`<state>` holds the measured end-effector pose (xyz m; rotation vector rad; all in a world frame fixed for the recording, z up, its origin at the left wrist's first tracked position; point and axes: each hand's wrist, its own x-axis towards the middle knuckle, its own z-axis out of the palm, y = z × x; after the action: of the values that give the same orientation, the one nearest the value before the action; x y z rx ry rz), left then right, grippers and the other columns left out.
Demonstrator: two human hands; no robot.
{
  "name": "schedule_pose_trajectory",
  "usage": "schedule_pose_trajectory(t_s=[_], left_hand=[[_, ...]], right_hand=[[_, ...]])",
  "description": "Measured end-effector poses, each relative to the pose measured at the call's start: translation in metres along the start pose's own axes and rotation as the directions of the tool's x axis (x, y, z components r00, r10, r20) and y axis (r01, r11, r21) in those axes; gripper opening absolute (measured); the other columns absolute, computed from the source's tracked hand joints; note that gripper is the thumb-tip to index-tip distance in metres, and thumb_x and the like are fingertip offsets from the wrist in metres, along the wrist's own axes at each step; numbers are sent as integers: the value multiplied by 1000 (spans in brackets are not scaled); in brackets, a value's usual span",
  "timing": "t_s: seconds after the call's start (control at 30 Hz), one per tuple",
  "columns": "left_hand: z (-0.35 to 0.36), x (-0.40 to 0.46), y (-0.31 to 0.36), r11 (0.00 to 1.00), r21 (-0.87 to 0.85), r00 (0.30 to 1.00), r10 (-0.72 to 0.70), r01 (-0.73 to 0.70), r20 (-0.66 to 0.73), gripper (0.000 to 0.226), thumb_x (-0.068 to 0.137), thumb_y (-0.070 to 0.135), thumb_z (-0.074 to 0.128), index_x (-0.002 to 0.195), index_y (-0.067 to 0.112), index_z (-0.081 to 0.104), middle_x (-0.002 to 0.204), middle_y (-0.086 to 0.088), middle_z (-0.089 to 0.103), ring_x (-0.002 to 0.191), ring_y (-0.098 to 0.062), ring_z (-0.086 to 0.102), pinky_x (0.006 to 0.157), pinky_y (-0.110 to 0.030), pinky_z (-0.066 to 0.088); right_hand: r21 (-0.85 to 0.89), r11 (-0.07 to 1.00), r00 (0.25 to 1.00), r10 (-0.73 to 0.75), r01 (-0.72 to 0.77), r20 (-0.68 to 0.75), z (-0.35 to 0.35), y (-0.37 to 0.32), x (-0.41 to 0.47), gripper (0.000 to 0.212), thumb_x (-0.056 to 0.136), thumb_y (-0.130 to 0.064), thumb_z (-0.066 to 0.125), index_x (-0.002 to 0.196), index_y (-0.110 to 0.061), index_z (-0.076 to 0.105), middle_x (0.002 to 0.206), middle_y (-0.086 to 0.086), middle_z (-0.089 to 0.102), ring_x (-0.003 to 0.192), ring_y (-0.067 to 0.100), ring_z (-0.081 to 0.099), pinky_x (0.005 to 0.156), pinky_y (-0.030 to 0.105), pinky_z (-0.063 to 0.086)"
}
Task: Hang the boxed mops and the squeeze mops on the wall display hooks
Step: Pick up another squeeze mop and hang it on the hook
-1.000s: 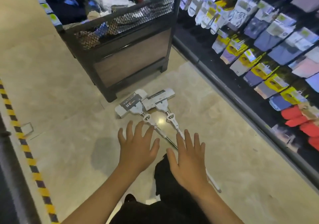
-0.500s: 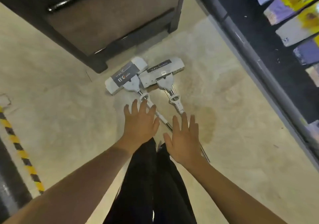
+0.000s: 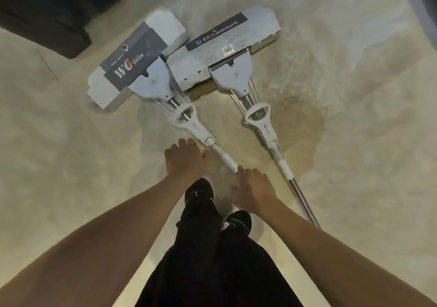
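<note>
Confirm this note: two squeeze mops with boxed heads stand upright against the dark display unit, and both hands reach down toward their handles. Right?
Not quite. In the head view the left mop and the right mop lie flat on the floor, beside the dark display unit, not upright against it. The rest holds: left hand and right hand reach down toward the handles.

You're on a shop floor: two new mops (image 3: pixel 151 82) (image 3: pixel 233 70) lie on pale polished tile (image 3: pixel 343 93) with printed retail sleeves, one barcoded, beside a dark display fixture's base (image 3: pixel 45 22).
</note>
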<state>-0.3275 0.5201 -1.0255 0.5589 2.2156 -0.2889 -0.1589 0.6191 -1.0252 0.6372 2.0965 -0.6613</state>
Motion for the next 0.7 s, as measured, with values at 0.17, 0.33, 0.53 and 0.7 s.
schedule_pose_trajectory(t_s=[0.17, 0.33, 0.53, 0.7], left_hand=[[46, 100, 9, 455, -832, 944, -232, 318, 234, 52, 85, 48, 73, 118, 8, 66, 114, -9, 73, 91, -21, 68, 71, -31, 51], [54, 134, 9, -64, -936, 883, -315, 347, 349, 57, 65, 47, 83, 110, 14, 69, 100, -3, 75, 93, -24, 72, 89, -43, 61], [28, 99, -7, -166, -928, 869, -328, 333, 371, 47, 72, 35, 82, 109, 10, 68, 100, -9, 75, 88, -27, 73, 84, -47, 63], [-34, 52, -10, -209, -934, 868, -352, 291, 349, 39, 88, 29, 74, 119, 8, 63, 85, -5, 67, 74, -23, 64, 66, -34, 50]], right_hand=[[365, 926, 994, 81, -102, 73, 43, 17, 91, 77, 103, -45, 51, 163, -13, 15, 147, 14, 51, 128, 32, 53, 104, 44, 46], [506, 834, 975, 185, -221, 120, 68, 10, 122, 79, 94, -67, 47, 158, -23, 31, 136, 18, 53, 118, 39, 58, 100, 49, 50], [539, 816, 969, 103, -211, 224, 31, -19, 71, 61, 101, -69, 32, 90, -14, 56, 79, 2, 60, 67, 16, 57, 72, 35, 47], [643, 758, 993, 76, -113, 85, -36, -69, -20, 48, 105, -61, 36, 86, -20, 52, 76, -1, 63, 62, 12, 60, 58, 24, 47]])
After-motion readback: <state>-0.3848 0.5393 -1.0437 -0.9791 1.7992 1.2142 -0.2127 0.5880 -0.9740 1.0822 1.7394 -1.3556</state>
